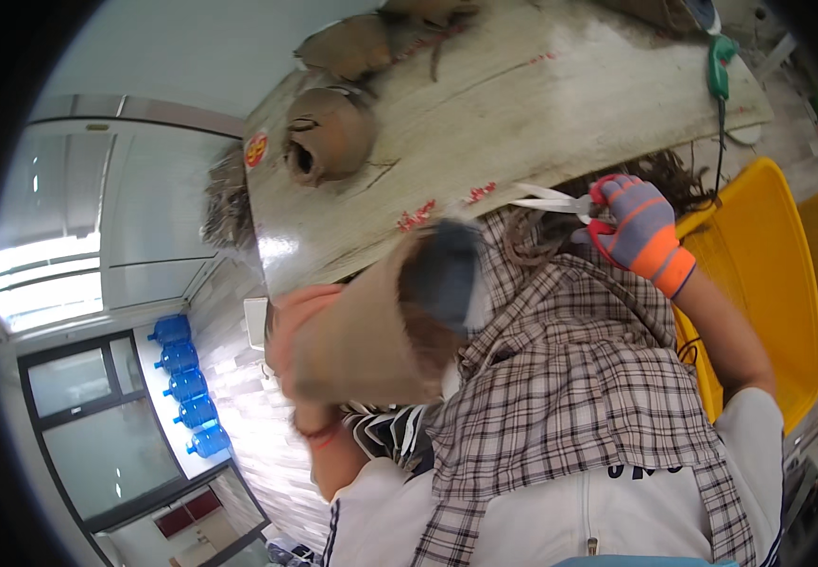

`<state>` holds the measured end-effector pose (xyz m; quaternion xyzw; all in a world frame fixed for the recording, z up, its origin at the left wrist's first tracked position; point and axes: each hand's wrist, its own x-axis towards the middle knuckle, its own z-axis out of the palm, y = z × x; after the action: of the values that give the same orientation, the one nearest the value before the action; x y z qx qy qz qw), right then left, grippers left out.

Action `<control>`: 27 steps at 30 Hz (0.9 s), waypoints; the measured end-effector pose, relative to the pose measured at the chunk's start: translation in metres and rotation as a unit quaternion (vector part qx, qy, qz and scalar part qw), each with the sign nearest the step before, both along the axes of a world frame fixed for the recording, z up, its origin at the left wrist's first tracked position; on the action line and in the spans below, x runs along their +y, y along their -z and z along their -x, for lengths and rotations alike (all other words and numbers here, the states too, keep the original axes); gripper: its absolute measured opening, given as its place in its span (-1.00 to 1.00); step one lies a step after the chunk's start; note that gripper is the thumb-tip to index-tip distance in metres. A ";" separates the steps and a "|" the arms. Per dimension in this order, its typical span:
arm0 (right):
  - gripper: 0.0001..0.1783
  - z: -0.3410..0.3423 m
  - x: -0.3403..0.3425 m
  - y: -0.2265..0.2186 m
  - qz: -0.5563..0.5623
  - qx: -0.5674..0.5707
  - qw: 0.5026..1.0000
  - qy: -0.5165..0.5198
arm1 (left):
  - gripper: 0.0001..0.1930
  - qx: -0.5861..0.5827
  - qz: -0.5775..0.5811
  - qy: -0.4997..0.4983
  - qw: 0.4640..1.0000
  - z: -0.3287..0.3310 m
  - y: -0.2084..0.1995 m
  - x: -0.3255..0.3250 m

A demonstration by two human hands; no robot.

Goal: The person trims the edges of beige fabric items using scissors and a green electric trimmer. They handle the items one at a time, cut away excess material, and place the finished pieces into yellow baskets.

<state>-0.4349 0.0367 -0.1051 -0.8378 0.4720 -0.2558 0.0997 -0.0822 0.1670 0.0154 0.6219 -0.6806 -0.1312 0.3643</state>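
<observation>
My left hand (298, 317), blurred by motion, holds a brown, tube-shaped fabric piece (357, 331) with its wide mouth facing right. At that mouth is a blurred dark blue part (445, 274); I cannot make out what it is. Grey and orange glove fabric covers my right hand (640, 231), whose fingers are in the red handles of a pair of scissors (555, 201). The blades point left, parted a little, above the table's near edge. Beneath them, a strip of brown trimmings (525, 236) lies on my plaid apron (574, 378).
On the pale wooden table (485, 113) stands a rounded brown fabric piece (332, 137), with another brown piece (348, 47) behind it. A green corded hand tool (721, 66) is at the far right. Yellow chair (758, 274) stands to my right; stacked blue water bottles (185, 386) are left.
</observation>
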 end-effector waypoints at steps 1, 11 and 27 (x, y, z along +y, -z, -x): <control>-0.57 0.002 0.001 0.011 0.006 -0.011 0.999 0.030 | -0.68 -0.044 0.040 -0.050 0.997 -0.002 -0.035 0.007; -0.64 -0.011 0.002 0.065 0.009 -0.020 0.997 0.070 | -0.71 -0.476 0.205 0.051 0.854 -0.080 -0.045 -0.130; -0.68 -0.017 0.002 0.057 0.002 0.001 0.995 0.098 | -0.58 -0.223 -0.157 0.090 0.958 -0.159 0.039 -0.323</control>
<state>-0.4176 0.0382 -0.1618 -0.7878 0.5516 -0.2647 0.0716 0.0764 -0.1557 -0.0240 0.6211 -0.7685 -0.1264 0.0880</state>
